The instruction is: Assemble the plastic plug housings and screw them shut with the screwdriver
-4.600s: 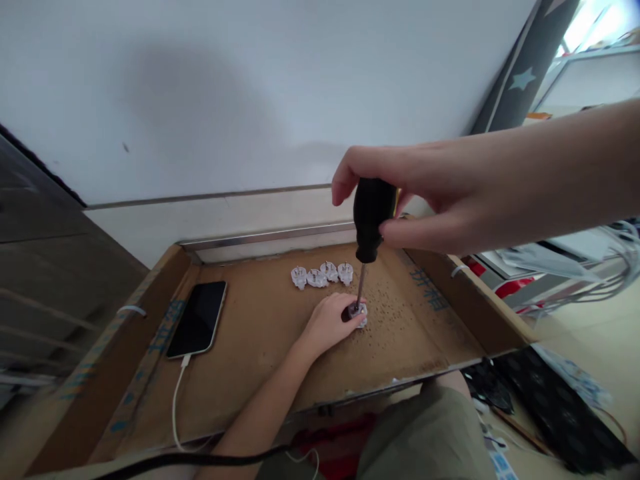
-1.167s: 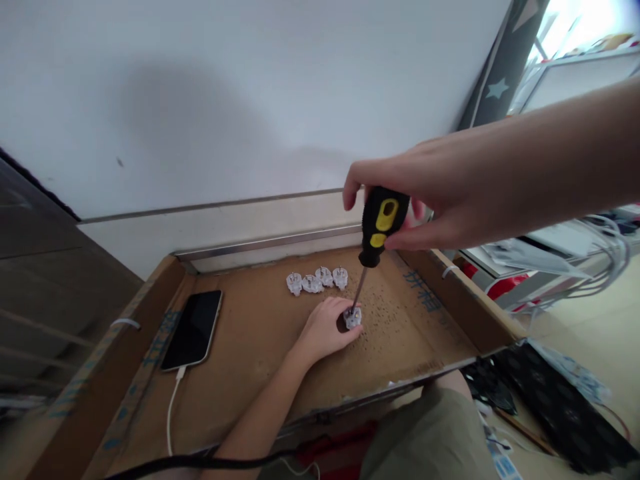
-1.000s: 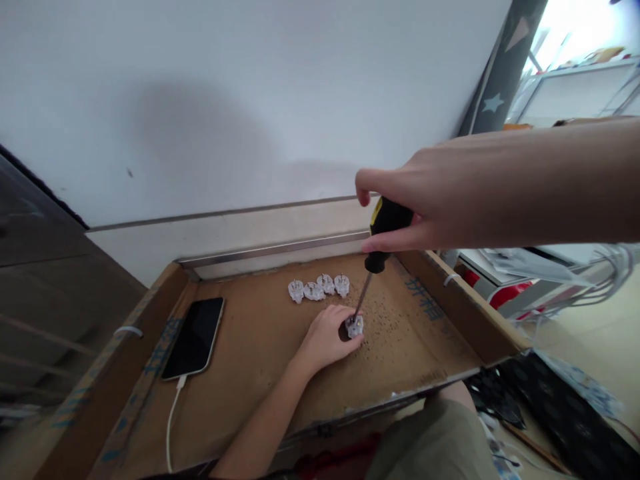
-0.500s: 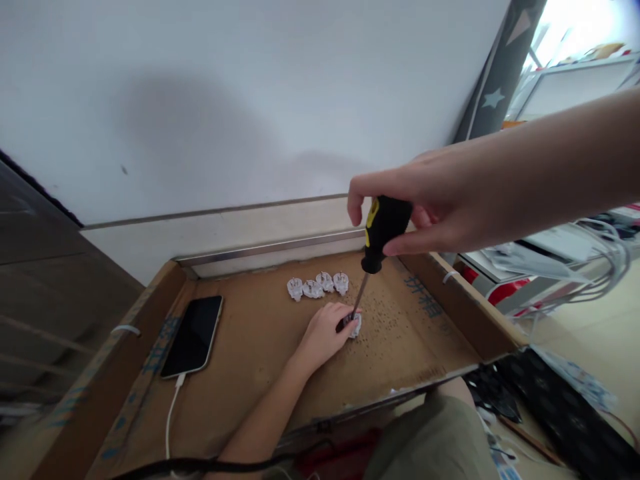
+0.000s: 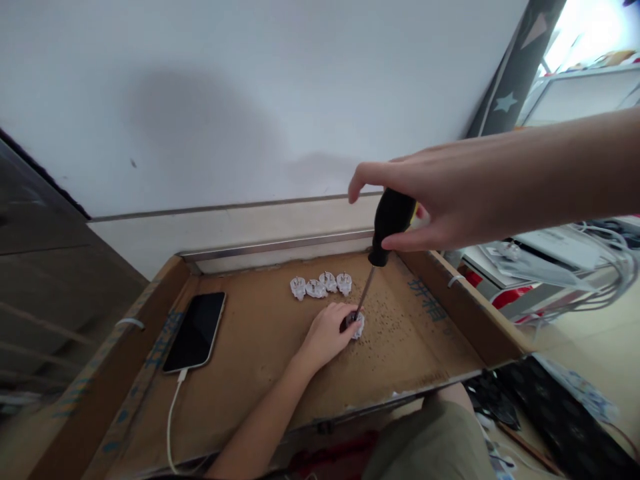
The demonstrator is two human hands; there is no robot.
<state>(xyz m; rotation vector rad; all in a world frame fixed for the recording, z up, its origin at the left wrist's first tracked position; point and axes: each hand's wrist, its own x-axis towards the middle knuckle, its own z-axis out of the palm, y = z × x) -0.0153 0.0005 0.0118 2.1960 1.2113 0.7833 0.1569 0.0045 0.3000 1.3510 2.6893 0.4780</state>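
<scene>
The right hand (image 5: pixel 425 197) grips a black-handled steel screwdriver (image 5: pixel 391 223) slanting down onto the white plastic plug (image 5: pixel 359 327) the left hand (image 5: pixel 326 335) pinches.

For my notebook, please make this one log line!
left hand: holds white plug | right hand: holds screwdriver, tip at plug | tray: four more plugs, phone

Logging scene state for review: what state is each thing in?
Right hand: closed on screwdriver, one finger off it
Screwdriver: tilted, tip down at held plug
Left hand: gripping held plug
Held plug: partly hidden
Four loose plugs: close together, prongs up
Phone: screen dark, lying flat
White cable: connected to phone
Cardboard tray: open-topped, floor speckled
</scene>
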